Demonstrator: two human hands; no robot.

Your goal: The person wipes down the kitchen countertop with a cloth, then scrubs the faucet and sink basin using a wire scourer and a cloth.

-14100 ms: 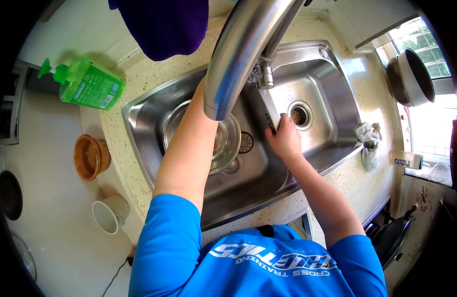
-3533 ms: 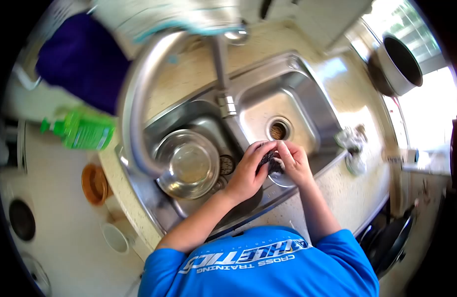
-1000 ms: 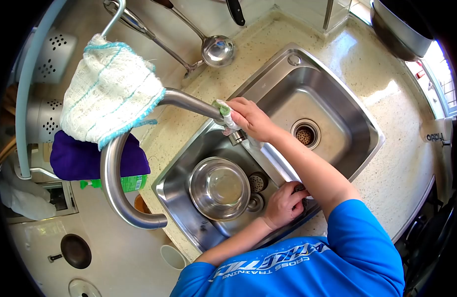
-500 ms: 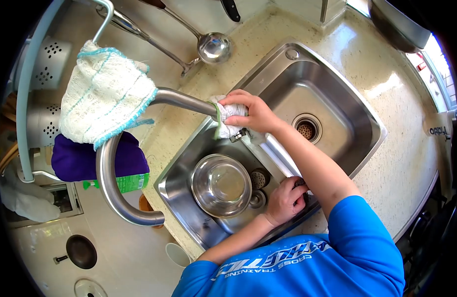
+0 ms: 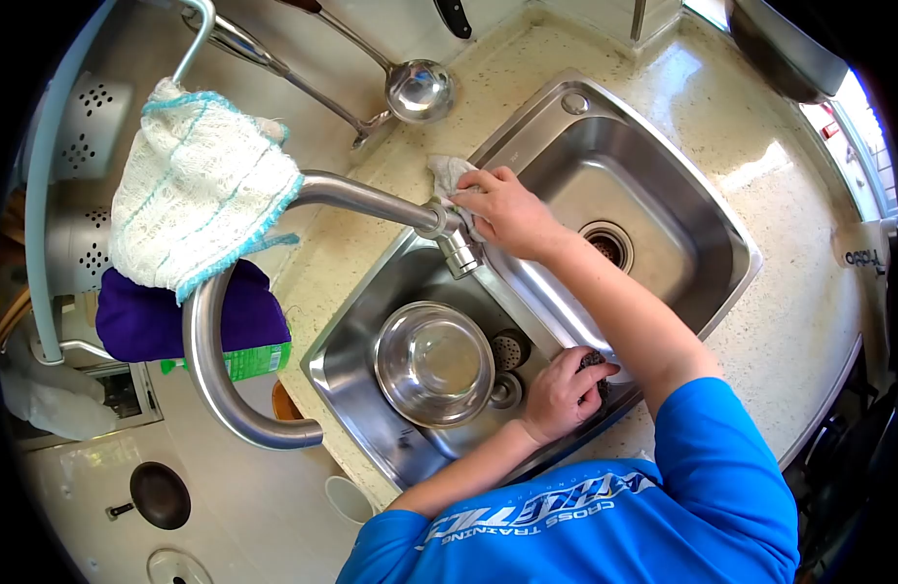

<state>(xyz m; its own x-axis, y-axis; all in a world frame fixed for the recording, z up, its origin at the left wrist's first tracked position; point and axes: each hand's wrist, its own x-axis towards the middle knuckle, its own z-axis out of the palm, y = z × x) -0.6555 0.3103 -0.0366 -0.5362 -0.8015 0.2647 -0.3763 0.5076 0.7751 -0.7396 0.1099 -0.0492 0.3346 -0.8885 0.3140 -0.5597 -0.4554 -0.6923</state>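
My right hand (image 5: 515, 212) is closed on a crumpled white cloth (image 5: 449, 173), at the back rim of the sink just behind the base of the faucet (image 5: 458, 245). The faucet's metal joint shows uncovered beside the fingers. Lower down, my left hand (image 5: 564, 397) rests at the front of the steel double sink (image 5: 736, 258), near the divider's end. Its fingers are wrapped round a dark scouring pad (image 5: 593, 366), mostly hidden by the hand. A shiny metal bowl (image 5: 434, 365) sits in the left basin, next to round drain strainers (image 5: 510, 348).
A white towel with blue edging (image 5: 205, 185) hangs at the left over the curved spout, above a purple cloth (image 5: 176, 316). A ladle (image 5: 420, 91) hangs on the wall. A large pan (image 5: 785, 54) stands at the upper right.
My right hand has moved the white cloth off the faucet's base, up and behind it, uncovering the metal joint. My left hand has stayed nearly in place with the scouring pad.
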